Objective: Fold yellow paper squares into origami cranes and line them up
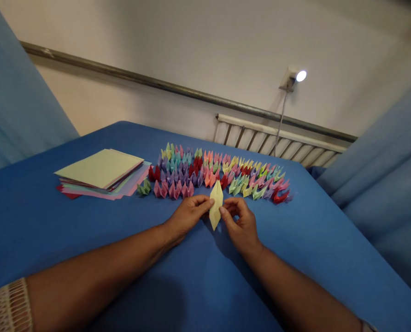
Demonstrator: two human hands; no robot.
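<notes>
Yellow paper (pixel 216 213) between both hands (pixel 187 215) (pixel 244 227)

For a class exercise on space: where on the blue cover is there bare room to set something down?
Bare patches: between paper stack and left forearm; between that and the right forearm; right of the right forearm. Crowded: beyond the pale yellow paper, where folded pieces stand in close rows.
</notes>
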